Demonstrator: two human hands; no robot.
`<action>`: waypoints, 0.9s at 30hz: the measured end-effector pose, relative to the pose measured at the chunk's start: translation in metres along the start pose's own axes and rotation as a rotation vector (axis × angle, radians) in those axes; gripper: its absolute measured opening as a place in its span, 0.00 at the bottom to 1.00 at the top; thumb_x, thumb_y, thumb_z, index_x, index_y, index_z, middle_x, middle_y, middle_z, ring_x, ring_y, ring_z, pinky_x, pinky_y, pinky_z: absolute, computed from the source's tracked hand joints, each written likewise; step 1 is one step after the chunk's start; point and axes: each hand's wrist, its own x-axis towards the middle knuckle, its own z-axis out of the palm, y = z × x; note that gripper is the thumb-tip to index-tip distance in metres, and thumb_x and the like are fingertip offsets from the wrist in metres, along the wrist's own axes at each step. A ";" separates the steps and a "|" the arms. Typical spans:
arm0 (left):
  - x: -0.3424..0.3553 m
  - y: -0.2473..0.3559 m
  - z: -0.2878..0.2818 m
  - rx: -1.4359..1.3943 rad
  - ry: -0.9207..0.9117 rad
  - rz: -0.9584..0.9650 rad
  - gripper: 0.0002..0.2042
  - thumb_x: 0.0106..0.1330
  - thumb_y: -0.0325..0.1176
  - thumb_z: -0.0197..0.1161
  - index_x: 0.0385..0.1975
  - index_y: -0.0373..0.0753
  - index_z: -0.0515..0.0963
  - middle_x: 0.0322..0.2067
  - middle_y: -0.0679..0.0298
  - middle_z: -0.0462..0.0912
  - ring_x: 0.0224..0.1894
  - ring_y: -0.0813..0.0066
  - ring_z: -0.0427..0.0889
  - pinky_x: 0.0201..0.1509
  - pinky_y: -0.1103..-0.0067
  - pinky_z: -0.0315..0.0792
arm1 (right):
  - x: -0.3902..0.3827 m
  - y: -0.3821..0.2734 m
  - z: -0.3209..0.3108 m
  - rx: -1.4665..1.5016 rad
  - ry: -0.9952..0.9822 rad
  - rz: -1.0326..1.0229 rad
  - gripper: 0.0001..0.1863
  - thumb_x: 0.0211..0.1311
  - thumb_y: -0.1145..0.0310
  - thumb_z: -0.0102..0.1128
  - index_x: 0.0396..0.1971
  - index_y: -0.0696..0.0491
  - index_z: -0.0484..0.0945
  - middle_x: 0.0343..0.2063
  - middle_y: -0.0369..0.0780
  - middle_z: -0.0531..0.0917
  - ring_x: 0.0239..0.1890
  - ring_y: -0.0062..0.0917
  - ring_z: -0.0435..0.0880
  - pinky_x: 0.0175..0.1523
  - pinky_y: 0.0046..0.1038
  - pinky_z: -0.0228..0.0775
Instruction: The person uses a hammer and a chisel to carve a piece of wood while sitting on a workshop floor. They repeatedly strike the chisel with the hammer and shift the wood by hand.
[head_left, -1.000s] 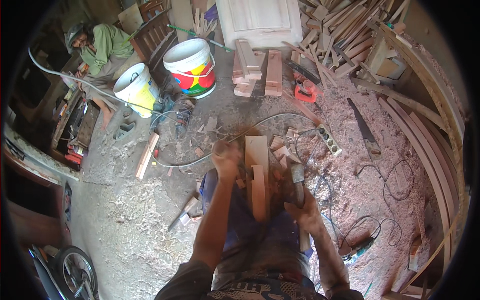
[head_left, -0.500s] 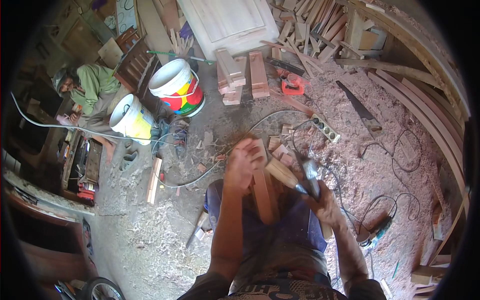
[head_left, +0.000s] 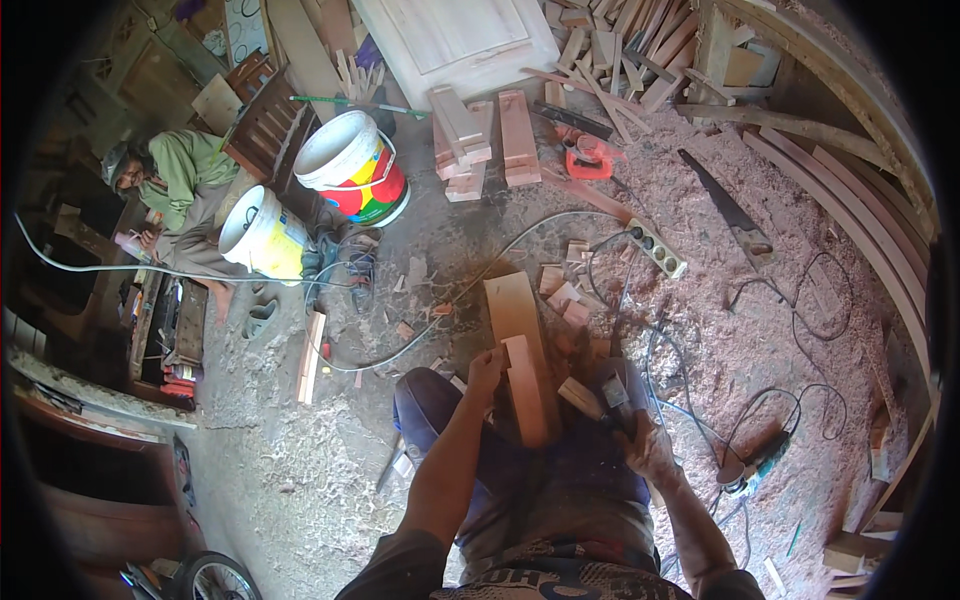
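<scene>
A pale wooden board extends forward from between my legs. On it lies a shorter reddish wood block. My left hand is closed at the block's far left edge, fingers pinched against the wood. To the right of the block, my right hand is wrapped round a wooden-handled chisel and a tool with a grey metal head, which looks like a hammer. The handle's pale end points toward the block. My palm hides the lower parts of both tools.
Wood offcuts and a power strip lie ahead. Cables, an angle grinder and a handsaw rest on shavings at right. Two buckets stand at left, near a seated person. A red power tool lies farther off.
My left hand has come down from beside the chisel handle to the wood block. My right hand has lowered with both tools, now nearer my right thigh.
</scene>
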 end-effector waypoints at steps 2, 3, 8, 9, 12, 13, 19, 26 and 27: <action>-0.005 0.022 0.018 0.126 -0.045 -0.071 0.18 0.71 0.44 0.60 0.43 0.32 0.83 0.32 0.62 0.81 0.27 0.74 0.77 0.33 0.73 0.71 | -0.006 0.001 -0.008 -0.057 0.005 0.009 0.23 0.62 0.61 0.65 0.48 0.59 0.68 0.30 0.54 0.82 0.34 0.54 0.84 0.34 0.47 0.75; -0.005 0.010 0.011 -0.071 0.055 -0.225 0.17 0.70 0.43 0.60 0.42 0.33 0.83 0.32 0.62 0.81 0.26 0.74 0.78 0.32 0.72 0.72 | -0.008 -0.003 -0.003 -0.092 -0.015 -0.002 0.23 0.62 0.61 0.64 0.49 0.58 0.68 0.31 0.55 0.83 0.35 0.54 0.84 0.36 0.47 0.76; -0.007 0.017 0.002 0.628 -0.120 -0.298 0.12 0.65 0.41 0.63 0.36 0.38 0.81 0.29 0.63 0.80 0.25 0.70 0.79 0.27 0.69 0.73 | -0.008 -0.008 -0.002 -0.270 0.037 -0.077 0.25 0.63 0.59 0.62 0.55 0.57 0.68 0.39 0.55 0.83 0.41 0.54 0.84 0.45 0.51 0.76; -0.016 0.029 0.004 0.604 -0.106 -0.271 0.10 0.64 0.40 0.62 0.34 0.39 0.80 0.29 0.63 0.80 0.25 0.69 0.79 0.26 0.69 0.73 | -0.007 -0.014 -0.007 -0.186 -0.021 -0.003 0.28 0.64 0.58 0.61 0.58 0.57 0.67 0.43 0.56 0.82 0.45 0.55 0.83 0.49 0.52 0.74; -0.024 0.033 0.009 -0.569 0.319 -0.362 0.09 0.64 0.41 0.62 0.32 0.42 0.80 0.28 0.62 0.81 0.30 0.65 0.83 0.28 0.67 0.75 | -0.004 -0.010 -0.003 -0.170 -0.065 0.058 0.27 0.65 0.58 0.60 0.57 0.57 0.66 0.44 0.56 0.82 0.45 0.56 0.82 0.48 0.52 0.74; -0.017 0.019 -0.001 -0.487 0.287 -0.362 0.09 0.64 0.41 0.62 0.32 0.43 0.81 0.29 0.60 0.82 0.33 0.63 0.84 0.30 0.67 0.75 | -0.002 -0.013 -0.002 -0.176 -0.070 0.041 0.25 0.65 0.58 0.60 0.54 0.57 0.67 0.42 0.55 0.82 0.44 0.55 0.83 0.47 0.52 0.75; -0.013 -0.029 0.020 0.695 0.035 -0.029 0.16 0.65 0.43 0.61 0.45 0.39 0.83 0.38 0.50 0.85 0.47 0.51 0.85 0.48 0.64 0.77 | 0.000 -0.005 0.000 -0.194 -0.039 0.023 0.22 0.65 0.56 0.59 0.49 0.57 0.67 0.39 0.53 0.83 0.43 0.53 0.83 0.46 0.52 0.76; -0.014 -0.012 0.041 0.416 0.126 -0.343 0.29 0.67 0.55 0.55 0.50 0.31 0.81 0.49 0.43 0.83 0.58 0.45 0.79 0.60 0.59 0.72 | 0.001 0.003 -0.002 -0.215 -0.064 0.092 0.23 0.66 0.55 0.58 0.49 0.57 0.68 0.41 0.53 0.83 0.44 0.52 0.83 0.48 0.51 0.75; -0.016 -0.021 0.031 0.340 0.264 -0.254 0.30 0.67 0.56 0.55 0.51 0.31 0.80 0.48 0.44 0.83 0.57 0.45 0.79 0.60 0.60 0.72 | 0.002 -0.003 -0.001 -0.223 -0.072 0.061 0.23 0.66 0.55 0.58 0.49 0.57 0.67 0.41 0.53 0.83 0.44 0.52 0.83 0.48 0.51 0.75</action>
